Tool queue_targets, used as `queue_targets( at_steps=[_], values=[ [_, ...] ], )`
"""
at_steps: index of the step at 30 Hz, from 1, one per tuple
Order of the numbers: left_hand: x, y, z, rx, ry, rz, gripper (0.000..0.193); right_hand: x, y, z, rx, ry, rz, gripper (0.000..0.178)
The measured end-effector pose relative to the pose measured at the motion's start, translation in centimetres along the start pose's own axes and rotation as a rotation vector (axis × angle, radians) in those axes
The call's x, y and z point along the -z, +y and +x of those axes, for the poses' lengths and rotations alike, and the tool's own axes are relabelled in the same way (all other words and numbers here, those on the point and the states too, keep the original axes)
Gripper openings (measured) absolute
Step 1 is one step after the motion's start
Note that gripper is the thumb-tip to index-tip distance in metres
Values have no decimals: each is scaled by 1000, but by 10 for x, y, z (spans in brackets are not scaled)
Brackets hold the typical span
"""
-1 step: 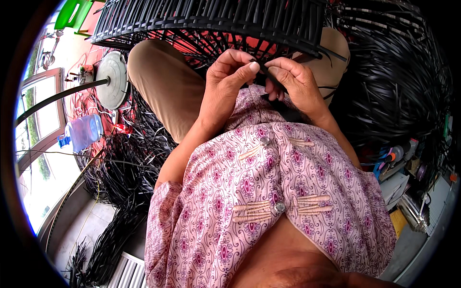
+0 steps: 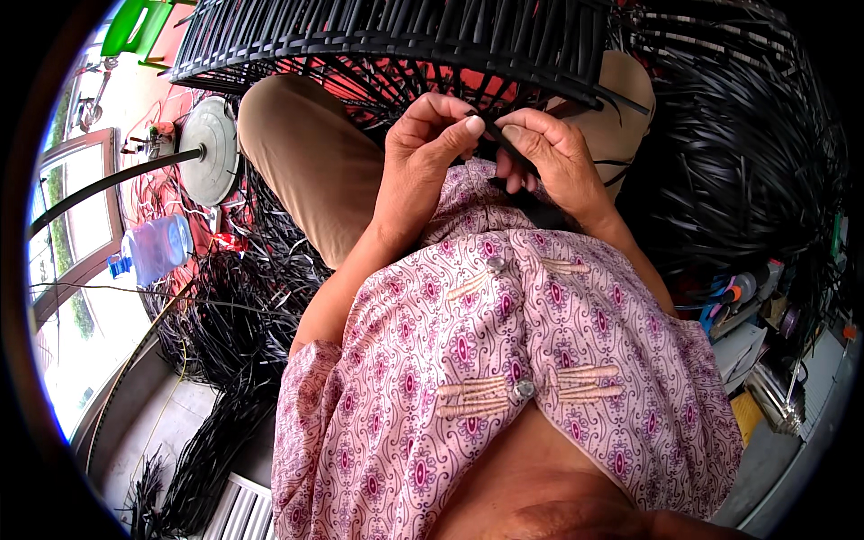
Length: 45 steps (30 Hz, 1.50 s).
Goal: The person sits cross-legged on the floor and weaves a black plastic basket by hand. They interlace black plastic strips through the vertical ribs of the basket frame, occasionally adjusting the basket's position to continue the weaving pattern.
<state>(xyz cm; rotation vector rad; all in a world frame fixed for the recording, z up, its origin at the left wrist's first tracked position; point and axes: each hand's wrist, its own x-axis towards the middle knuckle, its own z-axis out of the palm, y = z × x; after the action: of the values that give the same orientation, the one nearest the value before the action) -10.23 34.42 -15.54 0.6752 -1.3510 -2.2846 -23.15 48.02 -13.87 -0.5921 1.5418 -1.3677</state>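
both hands (image 2: 490, 148) pinch black strip (image 2: 493, 133) | under woven basket (image 2: 396, 40)

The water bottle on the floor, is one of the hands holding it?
No, the water bottle lies on the floor far off to the left, while the left hand and right hand pinch a black strip under the woven basket.

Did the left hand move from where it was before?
No. The left hand still pinches the black strip just under the basket rim.
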Motion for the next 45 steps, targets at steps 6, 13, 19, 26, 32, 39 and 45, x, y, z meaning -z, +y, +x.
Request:
queue_targets(
  at_steps=[6,13,19,26,32,39,45],
  values=[
    [-4,0,-1,-24,26,-9,10,-1,11,-1,69,-32,33,32],
    [-6,2,-5,-45,-29,7,12,1,4,-3,-23,-105,76,38],
    [-3,1,-6,32,-56,190,21,6,10,-4,-17,-224,64,38],
    [1,3,-10,87,-30,220,12,7,20,-9,22,-219,0,43],
    [-2,1,-10,35,71,243,8,-3,33,-6,393,161,-397,18],
    [-7,2,-6,24,24,292,8,1,29,-13,359,213,-411,14],
    [-17,11,2,21,-45,388,11,6,22,-20,259,223,-256,15]
  ],
)
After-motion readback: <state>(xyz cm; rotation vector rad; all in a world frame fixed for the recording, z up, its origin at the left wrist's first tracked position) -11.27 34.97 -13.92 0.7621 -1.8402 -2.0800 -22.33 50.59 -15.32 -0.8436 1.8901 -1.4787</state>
